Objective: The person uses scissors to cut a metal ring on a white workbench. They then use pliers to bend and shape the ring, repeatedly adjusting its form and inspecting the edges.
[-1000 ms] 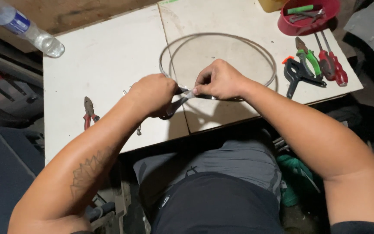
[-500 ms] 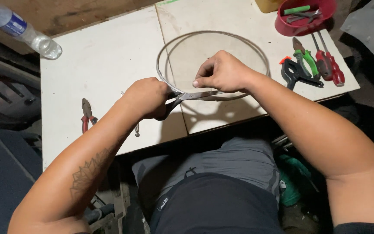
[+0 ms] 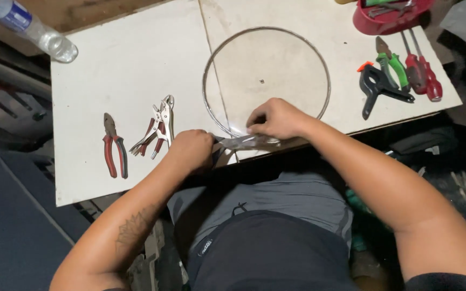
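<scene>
Pinching the thin grey springy metal hoop point(image 3: 265, 75) at six o'clock, both left hand point(image 3: 192, 151) and right hand point(image 3: 276, 118) grip its stiff joint.

The left hand point(image 3: 192, 151) closes over one end of the thin grey metal strip point(image 3: 246, 143), hiding what its fingers grip. The right hand point(image 3: 276, 118) covers the spot where the strip meets the round grey wire hoop point(image 3: 324, 70), so contact there cannot be told. The clear plastic bottle point(image 3: 33, 29) and the red plastic tray point(image 3: 389, 19) are cut off by the top edge. The tray's contents are too dim to tell.
</scene>
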